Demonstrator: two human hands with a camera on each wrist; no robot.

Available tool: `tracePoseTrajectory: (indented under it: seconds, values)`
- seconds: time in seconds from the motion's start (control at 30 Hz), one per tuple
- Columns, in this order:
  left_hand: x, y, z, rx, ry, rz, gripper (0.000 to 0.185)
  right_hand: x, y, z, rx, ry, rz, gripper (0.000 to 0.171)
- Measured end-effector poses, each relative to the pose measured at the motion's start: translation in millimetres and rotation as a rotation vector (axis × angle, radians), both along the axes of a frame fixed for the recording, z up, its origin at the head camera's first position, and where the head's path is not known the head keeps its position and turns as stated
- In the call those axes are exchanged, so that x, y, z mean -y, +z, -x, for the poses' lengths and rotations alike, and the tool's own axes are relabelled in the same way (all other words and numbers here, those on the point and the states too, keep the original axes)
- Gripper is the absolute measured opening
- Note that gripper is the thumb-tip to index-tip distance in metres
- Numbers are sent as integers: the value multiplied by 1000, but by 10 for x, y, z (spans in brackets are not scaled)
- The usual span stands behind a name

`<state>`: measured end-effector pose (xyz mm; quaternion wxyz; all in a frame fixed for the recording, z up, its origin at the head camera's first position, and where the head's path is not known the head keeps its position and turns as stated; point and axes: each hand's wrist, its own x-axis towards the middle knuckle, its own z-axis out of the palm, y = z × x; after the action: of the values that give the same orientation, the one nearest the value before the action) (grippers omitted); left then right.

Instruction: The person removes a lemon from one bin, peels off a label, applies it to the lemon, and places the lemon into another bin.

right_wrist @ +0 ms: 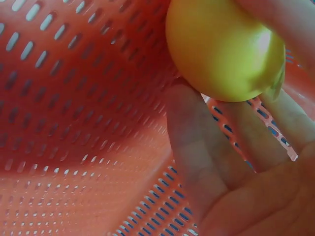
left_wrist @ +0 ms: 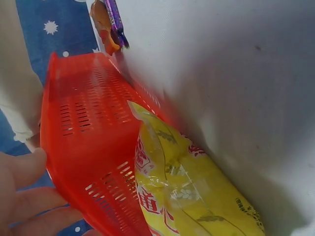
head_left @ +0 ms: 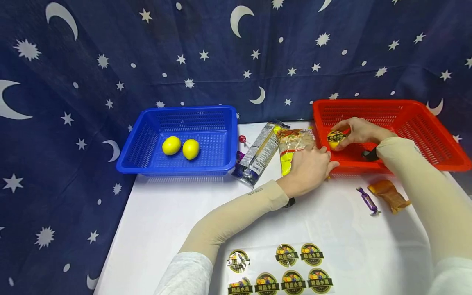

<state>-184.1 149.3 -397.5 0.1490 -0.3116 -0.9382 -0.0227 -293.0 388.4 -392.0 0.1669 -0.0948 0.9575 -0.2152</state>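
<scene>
Yellow, stickered lemon from the head view: pinched in the curled fingers of the right hand, low inside the red basket at its near-left corner. Left hand laid loose and flat at that corner's outer wall, beside the yellow packet. Two bare lemons off in the blue basket; sticker sheet near on the worktop.

From the left wrist: relaxed fingers beside the red basket, gripping nothing.

From the right wrist: fingers cupped round the lemon, just over the basket floor.

Judged as setting the labelled fruit down. Next calls for lowering onto the floor, then easing the grip without rolling it.
</scene>
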Motion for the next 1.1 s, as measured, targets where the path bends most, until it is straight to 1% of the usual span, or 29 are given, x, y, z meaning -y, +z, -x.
tracePoseTrajectory:
  seconds: [0.07,0.13,0.23,0.27,0.33,0.37,0.43,0.47,0.53,0.6,0.63,0.7,0.8,0.9,0.97,1.07,1.1]
  values:
    - [17,10,21,8,-16,-2,36,3,5,-5,5,4,3,80]
    - [57,35,66,37,-53,-7,36,3,36,-16,22,7,7,84]
    - [214,126,175,142,-132,-11,41,24,164,-59,44,-9,15,92]
    - [309,164,219,181,-162,-20,44,45,228,-82,44,-24,15,94]
    - [571,253,318,222,-212,-46,53,115,363,-142,8,-48,15,96]
    - [738,305,375,228,-226,-57,56,175,435,-183,-25,-58,18,95]
    - [1135,405,502,204,-238,-91,60,353,559,-300,-112,-64,44,91]
    - [1355,460,565,192,-222,-105,61,473,604,-369,-162,-54,71,88]
    - [1794,572,702,172,-162,-113,64,745,647,-525,-268,-4,127,79]
    - [2219,673,835,189,-86,-92,66,1050,621,-672,-351,71,200,72]
    - [2419,718,898,215,-42,-64,68,1206,579,-731,-382,121,228,69]
    - [2781,791,1028,288,39,3,70,1500,469,-830,-404,219,255,66]
    - [3209,820,1217,423,141,100,69,1904,295,-926,-379,342,275,65]
    - [3467,772,1368,541,213,156,66,2224,152,-973,-348,417,277,65]
    - [3554,707,1428,602,238,186,67,2386,78,-988,-343,428,273,67]
    - [3594,593,1458,671,239,220,71,2549,-15,-995,-362,437,275,68]
    - [3594,557,1457,681,232,238,73,2586,-35,-1002,-369,437,280,68]
